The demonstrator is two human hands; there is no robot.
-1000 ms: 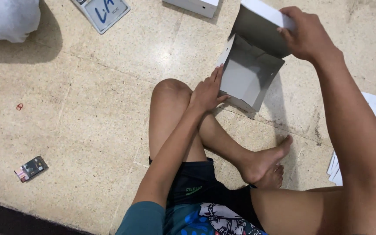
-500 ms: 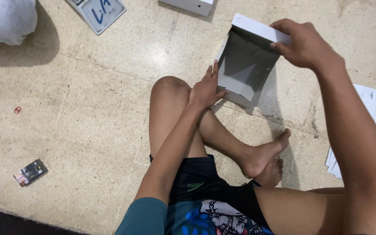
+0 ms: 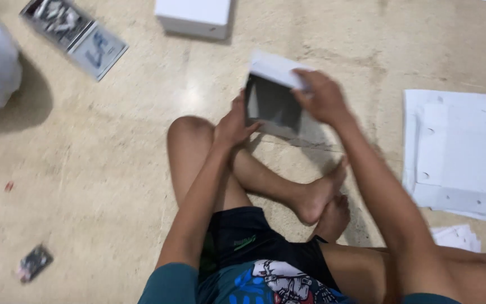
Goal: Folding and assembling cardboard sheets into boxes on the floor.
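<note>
The person sits cross-legged on the floor (image 3: 85,186), which places the white cardboard box (image 3: 274,98) just beyond the knees, within reach of both hands. The left hand (image 3: 233,125) braces the box's left edge, fingers closed against it, so the panel stays upright. The right hand (image 3: 323,98) grips the top flap, apparently folding it over; motion blur obscures the fingertips. A stack of flat white sheets (image 3: 459,152) lies near the right arm. A finished white box (image 3: 195,17) rests farther off.
</note>
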